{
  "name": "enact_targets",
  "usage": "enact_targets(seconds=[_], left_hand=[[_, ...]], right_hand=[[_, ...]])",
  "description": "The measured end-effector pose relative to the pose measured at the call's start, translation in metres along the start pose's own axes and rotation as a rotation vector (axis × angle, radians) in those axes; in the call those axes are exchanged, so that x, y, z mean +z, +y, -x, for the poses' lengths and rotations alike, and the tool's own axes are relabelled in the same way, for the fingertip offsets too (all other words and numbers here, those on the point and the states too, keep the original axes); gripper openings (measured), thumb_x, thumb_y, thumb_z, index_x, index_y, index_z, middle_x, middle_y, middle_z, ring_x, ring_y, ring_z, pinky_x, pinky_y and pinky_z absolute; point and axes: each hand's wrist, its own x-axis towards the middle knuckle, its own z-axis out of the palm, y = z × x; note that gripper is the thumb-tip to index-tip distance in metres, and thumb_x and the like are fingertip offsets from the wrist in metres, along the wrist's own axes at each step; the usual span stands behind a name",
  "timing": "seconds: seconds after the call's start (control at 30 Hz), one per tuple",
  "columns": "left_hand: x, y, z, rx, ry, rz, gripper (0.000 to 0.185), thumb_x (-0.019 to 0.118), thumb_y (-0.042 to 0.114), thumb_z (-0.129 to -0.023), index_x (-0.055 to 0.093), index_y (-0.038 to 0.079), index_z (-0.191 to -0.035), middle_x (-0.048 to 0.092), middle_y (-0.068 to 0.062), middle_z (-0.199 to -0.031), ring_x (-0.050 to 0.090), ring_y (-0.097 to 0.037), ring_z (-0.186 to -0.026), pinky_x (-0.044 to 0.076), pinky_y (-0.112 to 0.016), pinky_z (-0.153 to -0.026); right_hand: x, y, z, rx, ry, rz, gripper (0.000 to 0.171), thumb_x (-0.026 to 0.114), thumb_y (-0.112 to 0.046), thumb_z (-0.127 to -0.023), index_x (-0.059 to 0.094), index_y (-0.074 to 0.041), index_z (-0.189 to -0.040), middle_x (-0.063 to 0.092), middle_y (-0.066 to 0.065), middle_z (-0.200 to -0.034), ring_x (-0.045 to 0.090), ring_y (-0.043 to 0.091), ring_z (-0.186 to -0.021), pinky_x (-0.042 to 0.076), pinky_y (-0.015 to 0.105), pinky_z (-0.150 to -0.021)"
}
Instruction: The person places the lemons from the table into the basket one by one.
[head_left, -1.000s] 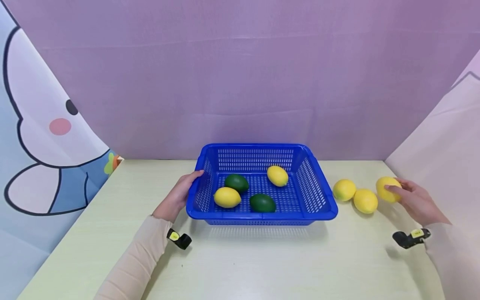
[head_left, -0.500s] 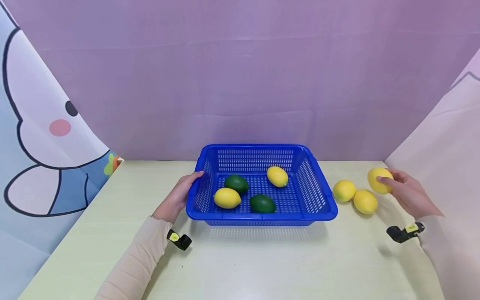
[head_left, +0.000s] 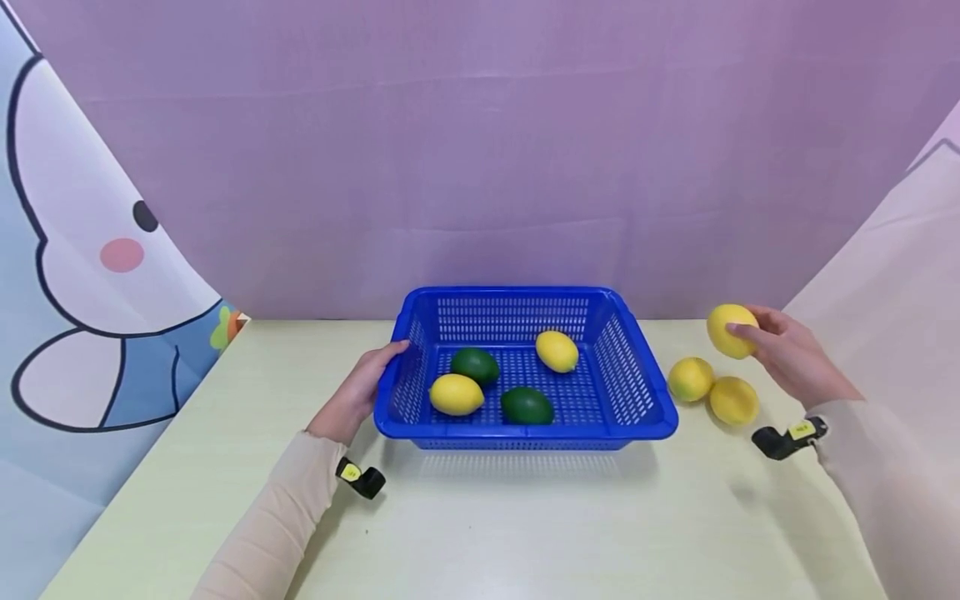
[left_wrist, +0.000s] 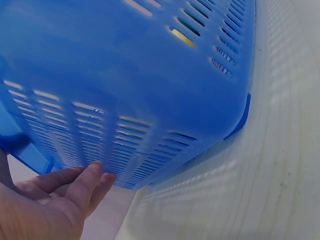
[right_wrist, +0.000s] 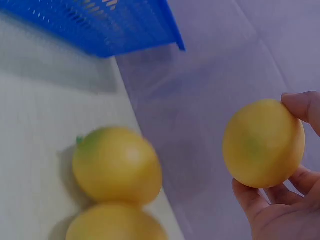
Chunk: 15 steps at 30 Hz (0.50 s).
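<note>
A blue plastic basket [head_left: 525, 432] with slotted walls stands mid-table. Inside it lie two yellow lemons, one at the front left [head_left: 456, 395] and one at the back right [head_left: 557, 351], plus two dark green fruits [head_left: 474, 366]. My left hand [head_left: 362, 387] holds the basket's left rim, thumb over the edge; the left wrist view shows its fingers [left_wrist: 85, 187] against the outer wall. To the right of the basket, my right hand [head_left: 797, 354] pinches a lemon [right_wrist: 262, 142] between thumb and fingers, raised off the table.
Two more lemons [head_left: 690, 379] [head_left: 733, 401] rest side by side on the pale table [head_left: 510, 533], right of the basket and below the raised lemon. A purple cloth [head_left: 510, 167] hangs behind the table's back edge. Printed cloth [head_left: 90, 250] hangs on the left, pale cloth on the right.
My right hand has lifted its lemon and carried it leftward, above the two lemons on the table. The left hand and the basket have stayed in place.
</note>
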Motion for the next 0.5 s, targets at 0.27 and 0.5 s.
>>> enact_targets(seconds=[0.27,0.5], left_hand=[[0.000,0.000,-0.001,0.005,0.001,0.015,0.060,0.043,0.039,-0.099,0.034,-0.003,-0.141,0.065,-0.008,-0.104,0.066,-0.016,-0.086,0.055,-0.028,-0.074],[0.000,0.000,-0.002,0.016,-0.003,0.021,0.060,0.043,0.039,-0.099,0.034,-0.005,-0.139,0.066,-0.006,-0.099,0.066,-0.015,-0.083,0.055,-0.027,-0.073]], right_hand=[[0.020,-0.019,-0.017,0.026,0.004,0.042,0.047,0.062,-0.026,-0.092,0.037,-0.014,-0.130,0.043,-0.007,-0.118,0.050,0.001,-0.099,0.045,0.009,-0.081],[0.043,-0.033,-0.029,0.061,0.015,0.091,0.071,0.064,-0.033,-0.089,0.026,-0.006,-0.143,0.041,-0.007,-0.119,0.046,0.004,-0.104,0.045,0.009,-0.082]])
